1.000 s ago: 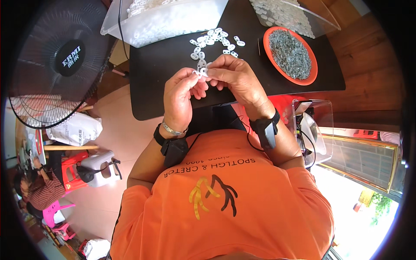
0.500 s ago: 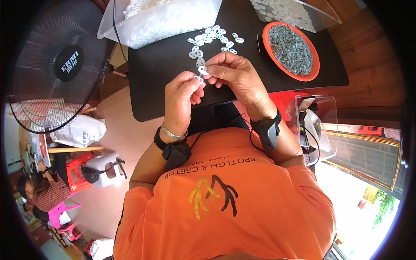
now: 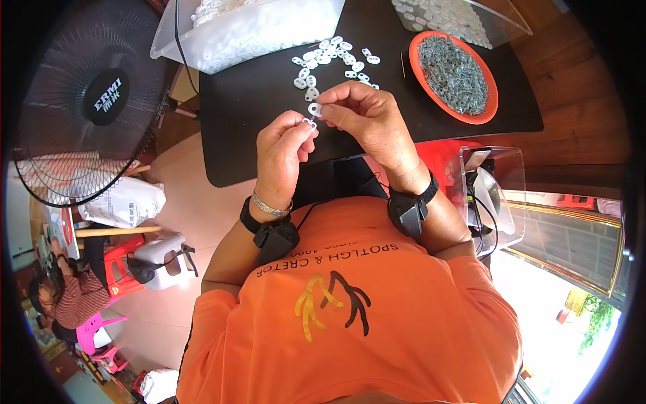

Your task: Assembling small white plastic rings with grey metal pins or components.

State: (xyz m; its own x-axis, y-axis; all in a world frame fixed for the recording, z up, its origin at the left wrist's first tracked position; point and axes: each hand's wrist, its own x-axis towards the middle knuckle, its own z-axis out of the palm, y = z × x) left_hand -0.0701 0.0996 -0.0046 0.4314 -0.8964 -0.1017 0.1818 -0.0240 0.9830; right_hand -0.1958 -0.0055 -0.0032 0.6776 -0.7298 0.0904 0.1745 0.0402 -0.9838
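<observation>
Over the near part of the dark table, my hands meet with their fingertips almost touching. My left hand [image 3: 281, 147] pinches a small white plastic piece with holes [image 3: 309, 124] between thumb and forefinger. Just above it, my right hand [image 3: 371, 121] grips a white oval plastic piece with a hole [image 3: 313, 108] by its edge. A thin greyish link seems to run between the two pieces; it is too small to make out. Beyond my fingers lies a loose scatter of similar white oval pieces [image 3: 311, 81] on the tabletop.
An orange dish [image 3: 496, 94] heaped with small grey metal parts [image 3: 452, 74] stands at the right. Translucent bins [image 3: 269, 37] of white pieces occupy the far side. A fan [image 3: 87, 101] stands left of the table [image 3: 232, 145]. Another person [image 3: 77, 296] sits at far left.
The white oval piece in my right hand has turned slightly, so its hole shows more plainly. My left hand has hardly moved and keeps its pinch.
</observation>
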